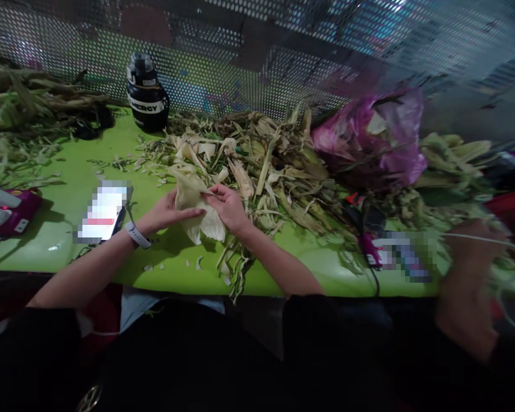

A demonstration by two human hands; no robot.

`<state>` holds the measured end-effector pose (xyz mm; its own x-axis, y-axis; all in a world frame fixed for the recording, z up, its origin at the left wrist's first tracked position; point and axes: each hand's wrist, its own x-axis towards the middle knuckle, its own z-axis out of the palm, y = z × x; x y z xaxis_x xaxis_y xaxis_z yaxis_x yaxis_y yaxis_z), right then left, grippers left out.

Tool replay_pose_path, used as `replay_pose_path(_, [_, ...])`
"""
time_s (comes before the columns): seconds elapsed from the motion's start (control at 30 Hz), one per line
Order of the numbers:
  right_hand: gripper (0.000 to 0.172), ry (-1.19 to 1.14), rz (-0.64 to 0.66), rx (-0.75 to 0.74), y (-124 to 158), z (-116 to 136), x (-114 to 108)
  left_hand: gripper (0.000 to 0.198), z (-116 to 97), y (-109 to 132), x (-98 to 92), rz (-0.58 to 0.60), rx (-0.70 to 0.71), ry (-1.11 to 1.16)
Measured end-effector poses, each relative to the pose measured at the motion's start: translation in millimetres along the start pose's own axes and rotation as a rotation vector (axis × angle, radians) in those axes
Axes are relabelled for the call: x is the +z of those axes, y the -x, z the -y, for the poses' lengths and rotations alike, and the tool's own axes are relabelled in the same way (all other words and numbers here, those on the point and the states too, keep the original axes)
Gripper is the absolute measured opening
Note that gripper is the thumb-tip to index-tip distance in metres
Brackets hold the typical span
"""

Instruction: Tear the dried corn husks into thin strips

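Pale, cream-coloured corn husks (189,191) are held up between my two hands, over the front part of the green table. My left hand (166,213) grips their left side, thumb laid across the front. On the other side, my right hand (226,207) pinches the husks near the upper right edge with thumb and forefinger. The lower ends hang down in loose flaps. Just beyond my hands lies a wide heap of dry corn husks (257,154), some whole and some torn to strips. A few strips trail over the table's front edge below my right forearm.
A black bottle (148,103) stands at the back left, before a perforated metal panel (236,68). A lit phone (105,212) lies left of my wrist. A pink plastic bag (373,137) sits back right. Another person's blurred arm (467,286) reaches in at right. The green table (154,280) runs across.
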<state>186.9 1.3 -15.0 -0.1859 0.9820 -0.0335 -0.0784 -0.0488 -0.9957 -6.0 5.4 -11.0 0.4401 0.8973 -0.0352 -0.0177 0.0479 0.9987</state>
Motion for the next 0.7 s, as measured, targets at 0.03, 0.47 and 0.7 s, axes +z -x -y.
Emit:
replay_pose_path(0.03, [0.037, 0.009, -0.002, 0.003, -0.6, -0.6, -0.5, 0.043, 0.4, -0.2, 0.4, 0.000, -0.011, -0.005])
replay_pose_path(0.47, [0.049, -0.003, 0.090, 0.105, -6.1, 4.6, -8.3, 0.023, -12.5, -1.9, -18.1, 0.002, -0.003, -0.043])
replay_pose_path(0.7, [0.044, -0.025, 0.251, 0.177, 2.1, 12.7, -5.9, 0.023, -19.3, 1.2, -16.8, 0.099, 0.011, -0.105])
